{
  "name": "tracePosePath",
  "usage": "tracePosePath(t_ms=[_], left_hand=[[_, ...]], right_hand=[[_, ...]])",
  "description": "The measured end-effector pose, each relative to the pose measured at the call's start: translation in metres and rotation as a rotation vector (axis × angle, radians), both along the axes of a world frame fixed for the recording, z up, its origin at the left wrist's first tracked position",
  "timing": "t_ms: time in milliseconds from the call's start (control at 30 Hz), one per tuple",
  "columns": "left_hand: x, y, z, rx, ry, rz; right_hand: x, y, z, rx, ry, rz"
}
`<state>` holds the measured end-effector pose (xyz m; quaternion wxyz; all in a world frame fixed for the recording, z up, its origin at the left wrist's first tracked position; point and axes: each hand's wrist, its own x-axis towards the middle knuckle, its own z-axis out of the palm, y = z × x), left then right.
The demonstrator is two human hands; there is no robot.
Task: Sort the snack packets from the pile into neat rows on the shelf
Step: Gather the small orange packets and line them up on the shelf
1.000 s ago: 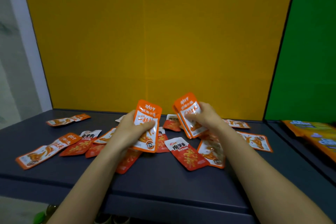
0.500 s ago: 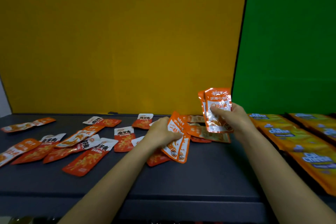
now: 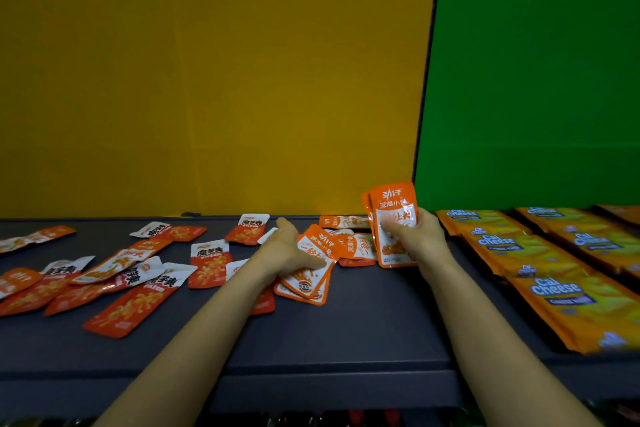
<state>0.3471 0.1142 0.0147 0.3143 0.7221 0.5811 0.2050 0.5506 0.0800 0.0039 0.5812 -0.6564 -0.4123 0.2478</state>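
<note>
My right hand (image 3: 420, 236) grips a small upright stack of orange snack packets (image 3: 393, 208) near the shelf's back, its lower edge close to the shelf. My left hand (image 3: 289, 250) rests on a few orange packets (image 3: 313, 269) lying on the dark shelf (image 3: 363, 329), fingers curled over them. Several red and orange packets (image 3: 138, 284) lie scattered in a loose pile across the left half of the shelf. More orange packets (image 3: 356, 244) lie between my two hands.
Rows of orange Cal Cheese packs (image 3: 547, 288) fill the shelf section on the right, before a green back panel (image 3: 536, 80). A yellow back panel (image 3: 214, 80) stands behind the pile. The shelf's front edge (image 3: 311, 374) runs below my forearms.
The view has swung right. My right hand carried its stack right and lower toward the shelf. My left hand brought its packets down onto the shelf.
</note>
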Motion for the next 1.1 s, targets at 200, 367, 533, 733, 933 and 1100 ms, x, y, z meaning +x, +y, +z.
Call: tracePosePath(t_ms=[200,367,533,733,933,1100], left_hand=[[-0.008,-0.001,-0.003,0.023,-0.343,0.027],[-0.018,-0.003,-0.002,0.106,-0.579,0.083],[-0.030,-0.017,0.011,0.151,-0.989,0.082],[-0.010,-0.055,0.021,-0.059,-1.023,-0.084],[0.034,-0.097,0.024,-0.215,-0.975,-0.174],[0.087,-0.130,0.025,-0.285,-0.965,-0.176]], right_hand=[[-0.009,-0.008,0.003,0.070,0.116,0.008],[-0.026,-0.027,0.008,0.125,0.195,0.033],[-0.038,-0.060,0.020,0.208,0.309,0.080],[-0.032,-0.116,0.023,0.256,0.344,0.017],[0.008,-0.179,0.025,0.286,0.326,-0.082],[0.068,-0.240,0.024,0.271,0.300,-0.151]])
